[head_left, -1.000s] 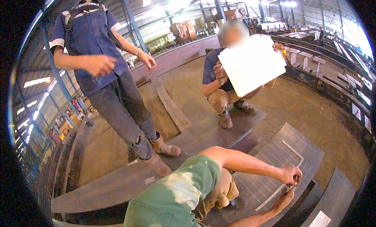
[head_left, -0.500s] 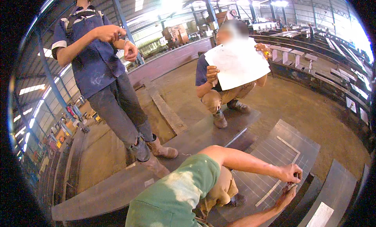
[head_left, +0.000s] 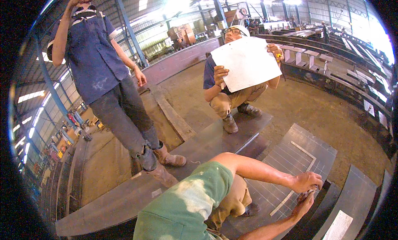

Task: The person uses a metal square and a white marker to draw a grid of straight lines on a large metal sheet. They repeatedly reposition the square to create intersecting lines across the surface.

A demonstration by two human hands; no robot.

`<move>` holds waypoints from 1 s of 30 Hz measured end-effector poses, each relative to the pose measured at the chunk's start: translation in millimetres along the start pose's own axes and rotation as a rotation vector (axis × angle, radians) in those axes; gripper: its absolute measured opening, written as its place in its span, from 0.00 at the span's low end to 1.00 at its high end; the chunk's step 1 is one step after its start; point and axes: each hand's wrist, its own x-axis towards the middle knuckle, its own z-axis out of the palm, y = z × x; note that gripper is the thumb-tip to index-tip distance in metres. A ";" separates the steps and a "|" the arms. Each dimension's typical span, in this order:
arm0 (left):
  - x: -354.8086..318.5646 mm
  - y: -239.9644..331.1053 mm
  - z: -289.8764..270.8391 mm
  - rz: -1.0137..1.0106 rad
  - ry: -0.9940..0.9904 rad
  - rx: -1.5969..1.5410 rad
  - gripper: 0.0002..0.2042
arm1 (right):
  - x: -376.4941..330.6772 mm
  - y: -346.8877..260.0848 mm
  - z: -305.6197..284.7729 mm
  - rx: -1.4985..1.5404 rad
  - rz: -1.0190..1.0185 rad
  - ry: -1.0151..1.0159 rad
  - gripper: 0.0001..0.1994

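My left hand (head_left: pixel 306 182) reaches out over a dark steel plate (head_left: pixel 290 157) marked with a grid of pale lines. Its fingers are curled shut at the plate's near right edge. My right hand (head_left: pixel 304 204) comes up from below and meets it, fingers closed on the same small dark object (head_left: pixel 309 194). A pale straight strip (head_left: pixel 284 203) lies on the plate and ends at my hands. What the object is, I cannot tell. A pale L-shaped square (head_left: pixel 304 151) lies further up the plate.
A person in a blue shirt (head_left: pixel 97 61) stands at the left on a long steel plate (head_left: pixel 124 198). Another person crouches behind, holding up a white sheet (head_left: pixel 246 61). Steel beams (head_left: pixel 352 90) line the right, and a dark plate (head_left: pixel 356 202) lies at the lower right.
The standing person has raised one hand up to the head. The crouching person's sheet has shifted slightly. My two hands stay together at the plate's edge.
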 end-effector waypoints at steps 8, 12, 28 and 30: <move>0.4 -1.6 -2.4 -0.072 0.009 0.163 0.12 | 2.6 -7.1 7.5 -0.030 -0.029 -0.036 0.13; 3.9 2.0 -3.4 -0.128 -0.097 0.041 0.12 | 4.9 -8.2 6.9 -0.035 -0.073 0.030 0.12; 23.3 5.6 -12.0 -0.015 0.278 -0.017 0.10 | -1.5 -49.9 -7.2 -0.163 -0.049 0.101 0.12; 30.1 23.5 -20.7 -0.128 0.347 -0.106 0.10 | -2.1 -87.0 -7.4 -0.193 -0.106 0.242 0.14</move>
